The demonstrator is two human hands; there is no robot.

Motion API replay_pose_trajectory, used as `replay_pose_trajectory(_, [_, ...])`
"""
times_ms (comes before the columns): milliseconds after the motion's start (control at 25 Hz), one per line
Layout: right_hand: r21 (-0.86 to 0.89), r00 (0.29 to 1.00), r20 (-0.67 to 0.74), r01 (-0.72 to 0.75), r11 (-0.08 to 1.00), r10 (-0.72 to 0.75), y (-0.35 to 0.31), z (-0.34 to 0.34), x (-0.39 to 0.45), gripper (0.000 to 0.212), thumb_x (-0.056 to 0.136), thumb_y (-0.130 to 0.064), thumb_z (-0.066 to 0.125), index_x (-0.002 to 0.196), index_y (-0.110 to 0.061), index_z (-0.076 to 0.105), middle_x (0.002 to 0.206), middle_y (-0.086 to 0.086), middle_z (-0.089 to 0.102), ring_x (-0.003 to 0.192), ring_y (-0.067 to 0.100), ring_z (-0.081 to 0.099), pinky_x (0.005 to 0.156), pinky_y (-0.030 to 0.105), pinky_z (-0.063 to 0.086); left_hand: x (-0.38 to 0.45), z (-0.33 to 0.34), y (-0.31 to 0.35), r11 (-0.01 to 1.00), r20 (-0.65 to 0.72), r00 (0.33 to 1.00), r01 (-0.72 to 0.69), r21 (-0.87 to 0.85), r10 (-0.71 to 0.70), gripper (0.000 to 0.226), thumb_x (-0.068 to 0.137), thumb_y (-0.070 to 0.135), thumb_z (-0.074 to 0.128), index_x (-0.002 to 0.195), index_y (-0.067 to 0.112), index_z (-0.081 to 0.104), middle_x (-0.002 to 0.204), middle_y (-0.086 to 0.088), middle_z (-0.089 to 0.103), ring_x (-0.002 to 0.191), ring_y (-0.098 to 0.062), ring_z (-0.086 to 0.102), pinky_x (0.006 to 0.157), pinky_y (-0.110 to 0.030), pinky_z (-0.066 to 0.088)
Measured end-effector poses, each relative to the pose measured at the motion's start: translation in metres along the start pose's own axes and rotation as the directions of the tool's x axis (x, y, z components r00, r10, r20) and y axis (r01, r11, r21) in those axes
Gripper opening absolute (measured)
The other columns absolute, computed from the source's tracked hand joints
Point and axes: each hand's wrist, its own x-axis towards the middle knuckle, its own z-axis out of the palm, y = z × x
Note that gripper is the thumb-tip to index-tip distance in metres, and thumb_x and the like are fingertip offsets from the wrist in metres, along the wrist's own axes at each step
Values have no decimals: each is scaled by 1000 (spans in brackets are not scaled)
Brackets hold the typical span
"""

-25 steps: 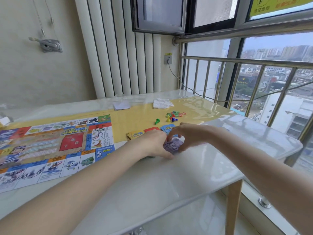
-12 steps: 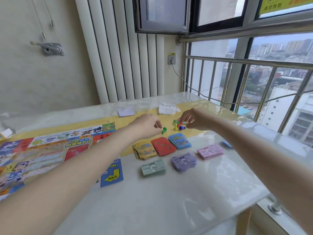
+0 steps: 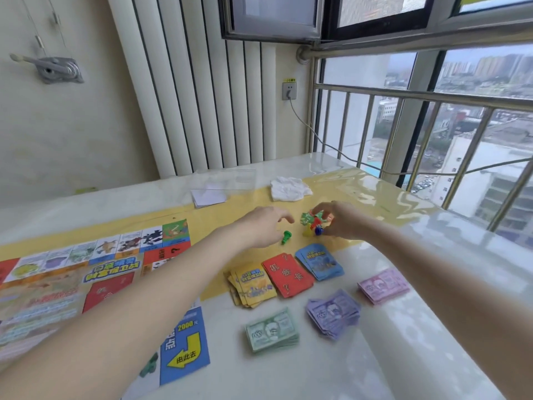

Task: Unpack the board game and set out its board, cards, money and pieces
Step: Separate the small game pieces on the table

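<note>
**Small plastic pieces, taken one at a time**

The game pieces (image 3: 313,223) lie in a loose, mixed-colour heap on the yellow strip of the table (image 3: 288,379), beyond the card stacks. They look light, hard and smooth, likely to skid or roll if nudged, so a fingertip pinch on the narrow neck of each one seems the safest hold. The right hand (image 3: 341,220) is at the heap, its fingers curled down over the pieces; whether they already pinch one I cannot tell. The left hand (image 3: 266,226) hovers with fingers loosely bent and holding nothing, just above a green pawn (image 3: 286,236) lying on its side, apart from the heap.

Nearer are three card stacks, yellow (image 3: 252,284), red (image 3: 287,275) and blue (image 3: 320,261), then three bundles of paper money, green (image 3: 272,330), purple (image 3: 333,313) and pink (image 3: 383,285). The board (image 3: 95,272) lies flat to the left.

No box is in view. A clear plastic sleeve (image 3: 227,183) at the far edge holds only white paper, with a crumpled white cloth (image 3: 290,189) beside it.
</note>
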Motion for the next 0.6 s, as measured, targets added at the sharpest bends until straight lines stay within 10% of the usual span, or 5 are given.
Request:
replay_pose_trajectory(440, [206,982,19,180,962,-188,-50,23,18,33,82,-5,63,115,-7,60,112,9,65,101,22,61,90,32,49,27,27,-20,990,-49,991,129,65,-126,60,87,38,59,135,9,35,131,-14,42,119,-31,46,95,-36,38])
replay_pose_trajectory(600, [157,983,-179,-1,988,30,-22,-3,37,33,93,-16,52,125,-11,54,127,11,57,113,25,55,97,36,43,25,11,-33,993,36,993,113,41,-115,58,89,41,55,135,10,37,133,-9,44,119,-23,46,95,-31,40])
